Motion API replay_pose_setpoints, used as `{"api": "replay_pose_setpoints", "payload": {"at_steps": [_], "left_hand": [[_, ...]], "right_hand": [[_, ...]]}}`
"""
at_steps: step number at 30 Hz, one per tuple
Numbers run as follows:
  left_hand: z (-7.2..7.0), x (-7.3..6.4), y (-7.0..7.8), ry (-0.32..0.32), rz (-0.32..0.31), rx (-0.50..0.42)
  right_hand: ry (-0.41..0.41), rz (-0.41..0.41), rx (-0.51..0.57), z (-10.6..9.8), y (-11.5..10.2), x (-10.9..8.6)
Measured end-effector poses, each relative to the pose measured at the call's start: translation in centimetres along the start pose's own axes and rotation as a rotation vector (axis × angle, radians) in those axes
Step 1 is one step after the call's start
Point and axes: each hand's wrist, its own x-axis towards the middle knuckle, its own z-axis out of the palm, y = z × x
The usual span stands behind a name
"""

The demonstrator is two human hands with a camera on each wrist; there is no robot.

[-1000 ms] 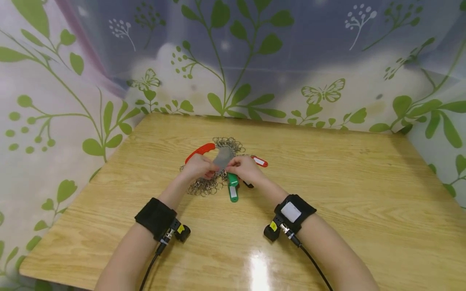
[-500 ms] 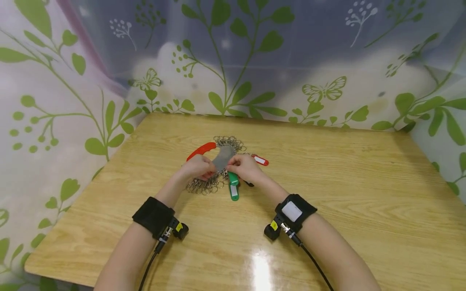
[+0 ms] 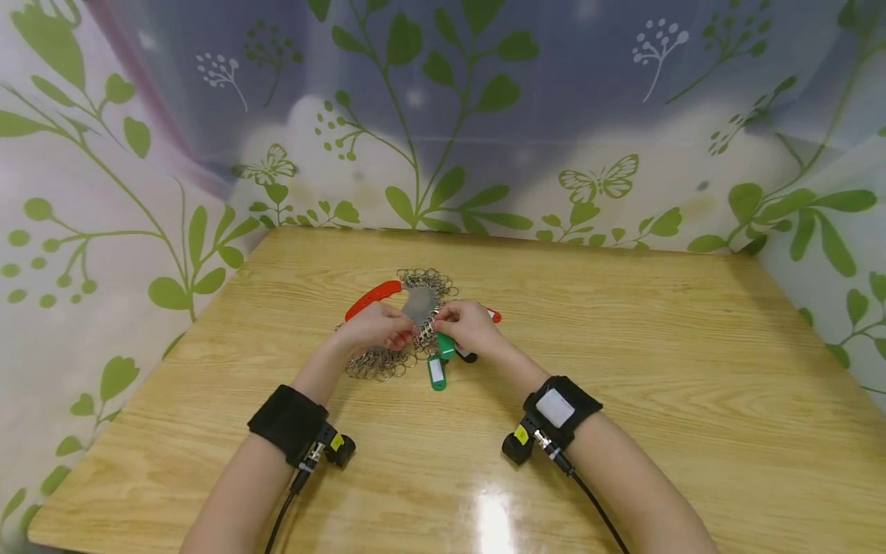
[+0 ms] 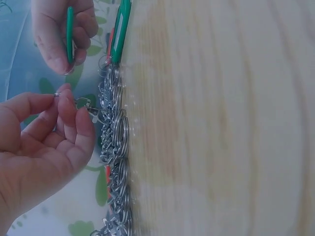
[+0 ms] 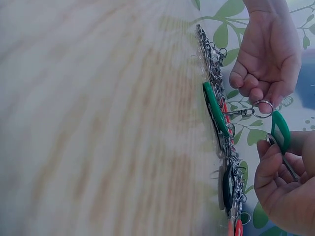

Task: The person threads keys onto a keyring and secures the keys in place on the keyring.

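Note:
My left hand point(image 3: 377, 327) pinches a split ring point(image 5: 263, 109) between thumb and fingers. That ring hangs on a metal clasp point(image 5: 241, 113) joined to a flat grey key holder point(image 3: 418, 305) with a curved red handle point(image 3: 374, 299) and many rings around its rim. My right hand point(image 3: 468, 325) pinches a green key tag point(image 5: 281, 130) by its end, with a thin dark metal piece, perhaps a key, beside it at the fingers. The tag's edge is near the split ring; whether they touch cannot be told. Another green key tag point(image 3: 436, 372) lies on the table just below.
A red key tag point(image 3: 494, 315) and a dark tag point(image 3: 467, 357) lie partly hidden by the right hand. Loose-looking rings point(image 3: 379, 363) spread at the holder's near side. Wooden table point(image 3: 623, 369) extends around; a patterned curtain point(image 3: 484, 154) stands behind.
The head view has shifted slightly. More rings now show between the hands, and the lying green tag has swung a little left. Both hands keep their pinch.

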Motion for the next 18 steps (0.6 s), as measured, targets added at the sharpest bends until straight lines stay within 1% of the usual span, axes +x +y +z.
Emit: {"api": "replay_pose_setpoints", "payload": {"at_steps": [6,10,14,18], "left_hand": [[0.01,0.04,-0.07,0.000,0.008,-0.001],[0.09,0.23,-0.21,0.009,0.018,0.019],[0.23,0.53,-0.44,0.028,0.036,0.051],[0.31,0.50,-0.40,0.015,0.055,0.067]], "right_hand": [[-0.006,0.003,0.010,-0.01,0.16,0.07],[-0.008,0.004,0.019,0.09,0.26,0.14],[-0.026,-0.010,0.007,0.16,0.26,0.34],[-0.047,-0.037,-0.018,0.16,0.16,0.48]]}}
